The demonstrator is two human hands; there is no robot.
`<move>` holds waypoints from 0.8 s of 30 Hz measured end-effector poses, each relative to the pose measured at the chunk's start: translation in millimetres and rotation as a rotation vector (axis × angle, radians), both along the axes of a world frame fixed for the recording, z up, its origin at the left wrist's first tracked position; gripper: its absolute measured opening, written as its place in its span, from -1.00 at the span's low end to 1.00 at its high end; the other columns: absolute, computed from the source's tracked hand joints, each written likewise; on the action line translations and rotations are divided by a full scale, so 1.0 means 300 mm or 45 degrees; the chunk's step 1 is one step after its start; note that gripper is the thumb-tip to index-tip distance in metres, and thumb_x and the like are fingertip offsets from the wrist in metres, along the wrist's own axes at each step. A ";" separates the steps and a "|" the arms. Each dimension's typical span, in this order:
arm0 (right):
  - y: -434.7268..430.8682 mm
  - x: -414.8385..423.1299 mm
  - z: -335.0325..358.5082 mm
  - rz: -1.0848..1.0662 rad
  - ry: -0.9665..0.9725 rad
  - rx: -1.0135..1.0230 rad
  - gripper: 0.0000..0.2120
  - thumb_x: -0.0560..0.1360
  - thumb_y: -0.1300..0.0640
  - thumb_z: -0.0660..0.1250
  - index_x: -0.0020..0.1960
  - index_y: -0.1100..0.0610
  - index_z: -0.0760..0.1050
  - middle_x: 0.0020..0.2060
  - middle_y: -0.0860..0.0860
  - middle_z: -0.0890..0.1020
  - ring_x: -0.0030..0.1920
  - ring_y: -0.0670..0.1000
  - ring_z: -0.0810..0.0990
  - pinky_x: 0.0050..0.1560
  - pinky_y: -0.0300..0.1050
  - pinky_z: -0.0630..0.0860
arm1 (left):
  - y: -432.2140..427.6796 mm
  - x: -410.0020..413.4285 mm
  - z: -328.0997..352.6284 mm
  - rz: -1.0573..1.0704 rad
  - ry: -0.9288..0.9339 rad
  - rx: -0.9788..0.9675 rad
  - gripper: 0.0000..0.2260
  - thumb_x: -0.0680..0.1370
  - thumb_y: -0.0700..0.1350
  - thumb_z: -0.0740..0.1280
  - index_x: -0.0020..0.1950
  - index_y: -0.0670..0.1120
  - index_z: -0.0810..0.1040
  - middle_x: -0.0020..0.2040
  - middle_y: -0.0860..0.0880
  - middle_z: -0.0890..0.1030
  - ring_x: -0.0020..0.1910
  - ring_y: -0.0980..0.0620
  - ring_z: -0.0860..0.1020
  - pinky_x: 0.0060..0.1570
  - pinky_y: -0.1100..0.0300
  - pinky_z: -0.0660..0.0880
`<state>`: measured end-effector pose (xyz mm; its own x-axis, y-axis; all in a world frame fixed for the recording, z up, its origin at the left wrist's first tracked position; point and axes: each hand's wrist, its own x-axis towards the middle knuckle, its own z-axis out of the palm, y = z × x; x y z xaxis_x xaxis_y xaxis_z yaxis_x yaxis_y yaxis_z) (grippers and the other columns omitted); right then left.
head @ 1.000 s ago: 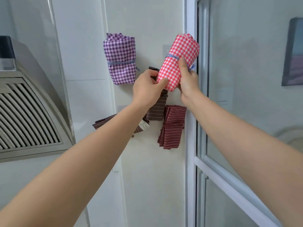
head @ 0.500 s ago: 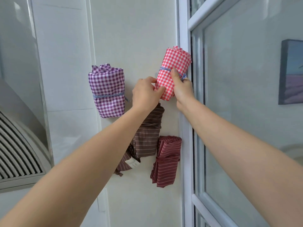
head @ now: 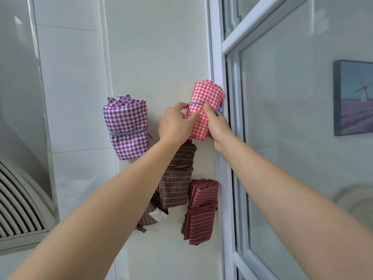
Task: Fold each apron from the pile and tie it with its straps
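Red gingham apron (head: 207, 96), rolled into a short bundle and bound by a twisted blue-white strap (head: 194, 103), sits against the white surface (head: 157, 57), just beside the window frame (head: 217, 57). Left hand (head: 173, 126) pinches its left edge at the strap. Right hand (head: 218, 127) has fingers curled round the lower right side, thumb on the strap. Judgement: thin cotton, light, soft, not slippery; the roll slackens if squeezed off-centre, so hold across the strap band. Surface upright or flat: cannot tell. Nearby: purple gingham bundle (head: 126, 126), tied; brown striped apron (head: 177, 178), loose; maroon striped bundle (head: 201, 209). Range hood (head: 18, 209) at left, framed picture (head: 353, 98) beyond the glass.
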<state>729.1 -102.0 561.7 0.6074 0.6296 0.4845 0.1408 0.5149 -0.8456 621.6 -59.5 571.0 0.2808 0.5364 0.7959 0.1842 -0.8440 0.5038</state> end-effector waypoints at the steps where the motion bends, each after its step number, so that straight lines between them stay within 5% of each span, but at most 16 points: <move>1: -0.001 0.001 -0.009 0.028 0.015 -0.015 -0.47 0.59 -0.19 0.19 0.44 0.10 0.31 0.16 0.02 0.59 0.12 0.03 0.60 0.17 0.01 0.56 | 0.000 0.004 -0.003 -0.011 0.006 0.002 -0.57 0.58 0.15 0.29 0.41 0.03 0.43 0.16 -0.05 0.60 0.00 0.03 0.62 -0.12 0.17 0.60; 6: -0.011 0.002 -0.057 0.162 0.098 -0.060 -0.41 0.57 -0.21 0.23 0.45 0.12 0.30 0.20 0.07 0.59 0.15 0.07 0.60 0.19 0.03 0.56 | -0.007 0.005 -0.029 0.007 0.037 0.032 -0.58 0.59 0.11 0.29 0.42 0.02 0.43 0.18 -0.04 0.60 0.02 0.01 0.62 -0.12 0.17 0.59; 14: -0.041 -0.001 -0.112 0.259 0.121 -0.113 -0.46 0.58 -0.22 0.20 0.42 0.07 0.31 0.17 0.07 0.59 0.15 0.08 0.60 0.24 0.07 0.55 | -0.022 0.008 -0.058 0.100 0.121 0.050 -0.53 0.56 0.16 0.29 0.44 0.04 0.41 0.20 -0.08 0.59 0.15 -0.09 0.58 0.08 -0.09 0.60; 24: -0.076 -0.023 -0.170 0.173 0.033 -0.212 -0.54 0.62 -0.18 0.17 0.39 0.07 0.39 0.17 0.05 0.61 0.15 0.05 0.58 0.25 0.03 0.50 | -0.062 0.000 -0.096 0.290 0.200 0.195 -0.51 0.57 0.07 0.27 0.48 -0.01 0.34 0.20 -0.15 0.44 0.21 -0.12 0.44 0.18 -0.04 0.48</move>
<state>722.1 -124.6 510.6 0.5220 0.7768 0.3522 0.0568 0.3804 -0.9231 621.5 -78.2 542.1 0.2929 0.4768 0.8288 0.4426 -0.8359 0.3245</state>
